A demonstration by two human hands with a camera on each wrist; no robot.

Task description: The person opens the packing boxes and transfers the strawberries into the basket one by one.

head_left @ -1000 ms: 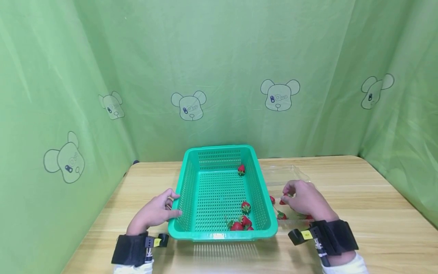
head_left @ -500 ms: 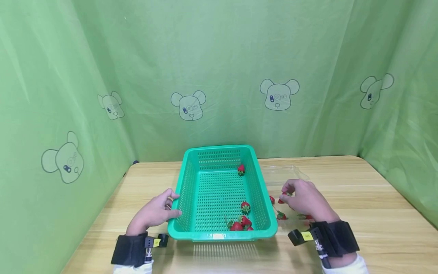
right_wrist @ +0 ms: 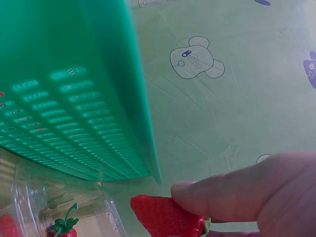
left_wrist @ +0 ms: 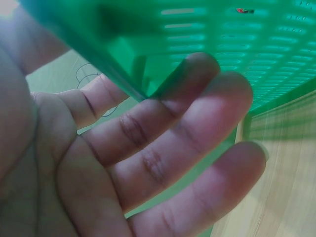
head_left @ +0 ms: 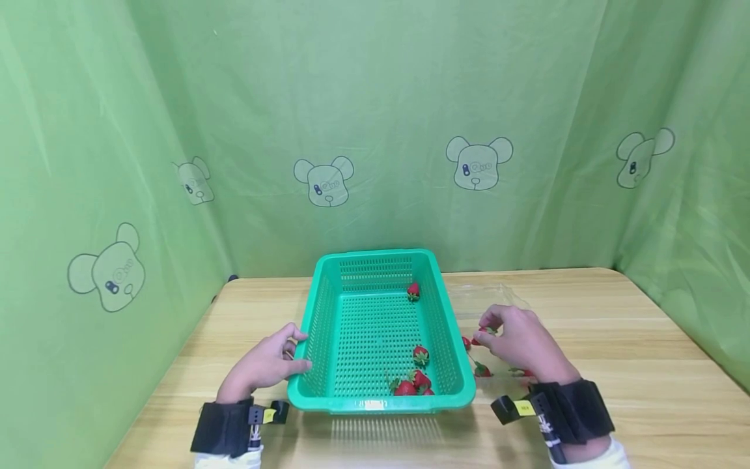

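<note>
My left hand (head_left: 263, 361) grips the left rim of a green plastic basket (head_left: 318, 312). In the left wrist view its fingers (left_wrist: 197, 113) curl beneath the rim, against the outer wall. Several strawberries, one of them a strawberry (head_left: 420, 355) near the right wall, lie inside, mostly toward the front right. Right of the basket, my right hand (head_left: 521, 335) pinches a red strawberry (right_wrist: 165, 216) by its leafy end, held above a clear plastic box (right_wrist: 106, 212). Another strawberry (head_left: 482, 370) with a green stem sits in that box, partly below the hand.
The wooden table (head_left: 633, 339) carries both containers. Behind the open clear box lies its transparent lid (head_left: 477, 299). More strawberries (head_left: 524, 373) show under the right wrist. A green curtain (head_left: 387, 130) with bear-head prints encloses the back and sides.
My right hand has shifted slightly left and upward in the head view, with the strawberry pinched in it. The left hand and the basket have stayed in place.
</note>
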